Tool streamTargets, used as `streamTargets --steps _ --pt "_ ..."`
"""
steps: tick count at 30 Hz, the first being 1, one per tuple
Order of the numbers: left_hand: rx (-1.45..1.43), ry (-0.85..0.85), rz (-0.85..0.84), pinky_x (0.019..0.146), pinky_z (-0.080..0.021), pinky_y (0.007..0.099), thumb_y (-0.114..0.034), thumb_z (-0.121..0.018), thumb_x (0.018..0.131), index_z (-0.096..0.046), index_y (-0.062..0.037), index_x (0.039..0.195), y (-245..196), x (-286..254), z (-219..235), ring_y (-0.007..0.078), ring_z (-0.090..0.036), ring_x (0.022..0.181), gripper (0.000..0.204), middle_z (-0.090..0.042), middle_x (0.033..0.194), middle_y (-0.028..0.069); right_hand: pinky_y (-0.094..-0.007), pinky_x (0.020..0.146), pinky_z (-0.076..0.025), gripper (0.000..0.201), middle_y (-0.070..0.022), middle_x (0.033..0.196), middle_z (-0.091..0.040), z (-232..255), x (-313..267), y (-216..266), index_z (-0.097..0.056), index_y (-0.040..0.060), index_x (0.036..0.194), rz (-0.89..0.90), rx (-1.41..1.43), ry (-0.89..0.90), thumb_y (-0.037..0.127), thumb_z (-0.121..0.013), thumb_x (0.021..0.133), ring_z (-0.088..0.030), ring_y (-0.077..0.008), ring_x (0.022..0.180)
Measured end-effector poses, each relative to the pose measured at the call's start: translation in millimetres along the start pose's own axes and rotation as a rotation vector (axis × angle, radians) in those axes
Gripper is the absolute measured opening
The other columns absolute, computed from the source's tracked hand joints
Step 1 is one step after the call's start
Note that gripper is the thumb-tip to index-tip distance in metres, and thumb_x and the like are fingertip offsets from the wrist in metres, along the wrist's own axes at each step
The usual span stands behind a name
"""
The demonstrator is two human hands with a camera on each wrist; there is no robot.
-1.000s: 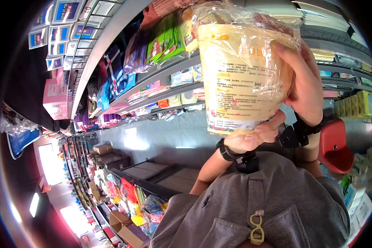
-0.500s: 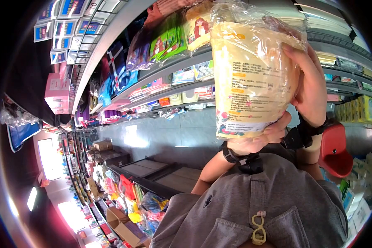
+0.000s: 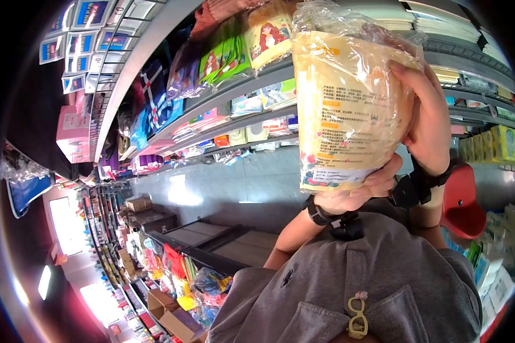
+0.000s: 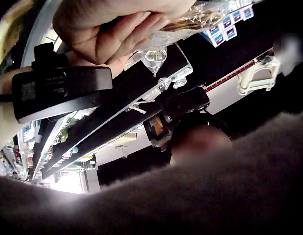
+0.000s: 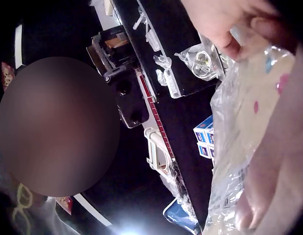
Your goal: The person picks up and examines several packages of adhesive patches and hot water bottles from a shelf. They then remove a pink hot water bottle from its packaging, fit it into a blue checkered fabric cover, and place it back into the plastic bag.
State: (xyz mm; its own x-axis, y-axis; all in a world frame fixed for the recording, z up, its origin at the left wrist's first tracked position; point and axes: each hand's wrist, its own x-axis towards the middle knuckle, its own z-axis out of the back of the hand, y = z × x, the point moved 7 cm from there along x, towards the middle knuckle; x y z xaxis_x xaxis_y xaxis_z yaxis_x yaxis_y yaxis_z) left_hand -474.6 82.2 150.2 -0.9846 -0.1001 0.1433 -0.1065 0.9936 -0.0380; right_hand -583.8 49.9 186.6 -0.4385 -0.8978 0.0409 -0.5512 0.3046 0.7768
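Observation:
A cream-yellow printed package [image 3: 349, 114] in clear crinkled plastic is held up in front of the chest. Rows of small text, orange labels and flowers near the bottom cover the side facing the head camera. My left hand [image 3: 357, 193] grips its lower edge from below, fingers curled at the bottom right corner. Higher up, my right hand [image 3: 426, 117] holds the right side, thumb lying on the front; its other fingers are mostly hidden behind. In the right wrist view, the plastic wrap [image 5: 227, 142] shows beside the right fingertips [image 5: 246, 213].
Behind the package run store shelves [image 3: 229, 108] with bagged green and purple goods. Blue-and-white boxes [image 3: 91, 43] sit on a wire rack at upper left. A red chair [image 3: 463, 203] stands at the right, and open cardboard boxes [image 3: 174, 320] are at lower left.
Over the past second, the package moved slightly right in the head view and turned a little, showing more of its flowered bottom edge. Both hands kept their hold.

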Motion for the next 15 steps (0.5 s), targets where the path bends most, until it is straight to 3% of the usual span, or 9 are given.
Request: streamTargets --steps 1,3,15 --pt "-0.018 0.011 0.01 0.047 -0.025 0.0171 -0.031 -0.043 0.097 -0.048 -0.0027 0.111 1.0 0.1 0.6 0.0079 -0.031 0.055 0.032 -0.038 0.072 0.0027 -0.0247 0.079 -0.045 0.036 -0.0074 0.115 -0.058 1.1 -0.5 -0.1 -0.053 0.0024 0.122 0.015 0.012 -0.014 0.017 -0.057 0.089 -0.057 -0.0132 0.102" --pt "0.015 0.009 -0.007 0.048 -0.025 0.0167 -0.031 -0.043 0.097 -0.049 -0.0032 0.111 2.6 -0.5 5.2 0.0076 -0.031 0.055 0.032 -0.038 0.072 0.0021 -0.0201 0.056 -0.048 0.033 -0.0062 0.099 -0.065 3.9 -2.5 -2.1 -0.056 0.0056 0.119 0.029 0.103 -0.092 0.016 -0.059 0.088 -0.064 -0.0092 0.083" --pt "0.224 -0.039 0.155 0.044 -0.023 0.0147 -0.033 -0.041 0.098 -0.051 -0.0099 0.109 5.6 2.3 5.4 0.0018 -0.028 0.047 0.027 -0.038 0.07 -0.0028 -0.0211 0.035 -0.032 0.029 -0.0033 0.087 -0.064 17.4 -21.9 14.8 -0.057 0.0047 0.113 0.139 0.002 -0.224 0.018 -0.056 0.087 -0.054 -0.007 0.052"
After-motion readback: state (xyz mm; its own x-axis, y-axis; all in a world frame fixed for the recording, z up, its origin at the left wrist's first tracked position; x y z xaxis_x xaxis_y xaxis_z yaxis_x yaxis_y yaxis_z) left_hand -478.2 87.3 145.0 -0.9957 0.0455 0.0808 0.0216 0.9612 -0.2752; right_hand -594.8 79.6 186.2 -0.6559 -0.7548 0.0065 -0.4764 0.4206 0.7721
